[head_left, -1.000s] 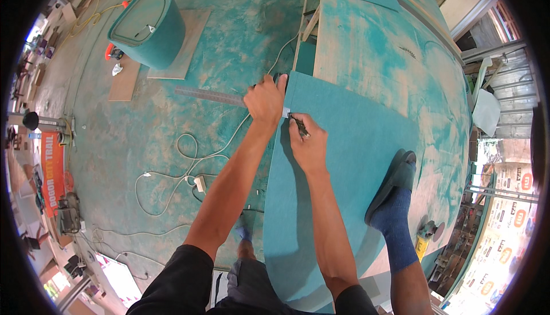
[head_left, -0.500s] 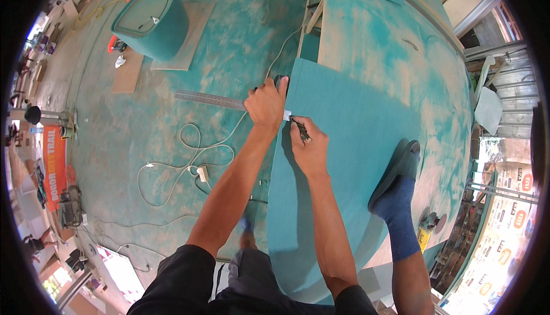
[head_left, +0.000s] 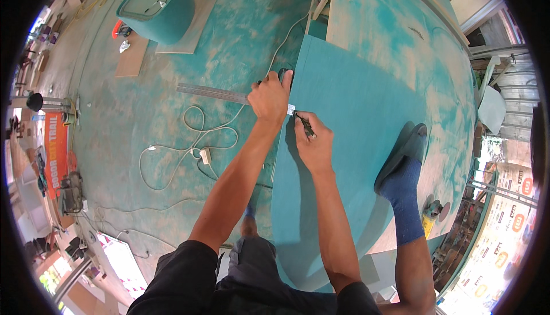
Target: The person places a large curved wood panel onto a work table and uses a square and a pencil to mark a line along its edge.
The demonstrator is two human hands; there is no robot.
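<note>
The left hand pressed a metal ruler flat across the left edge of a teal board, fingers closed down on it, while the right hand gripped a pencil with its tip at the ruler's right end, on the board just beside that edge. The board lay on the teal-dusted floor, with a blue-socked foot in a sandal planted on its right side. As I judged it, the ruler could pivot if the left hand eased, since most of its length hung off the board to the left, and the mark would land crooked; the loose white cable looped near the left forearm could also snag. An orange upright banner stood at the far left, and yellowish printed signs lined the right edge. A teal bin sat far left.
</note>
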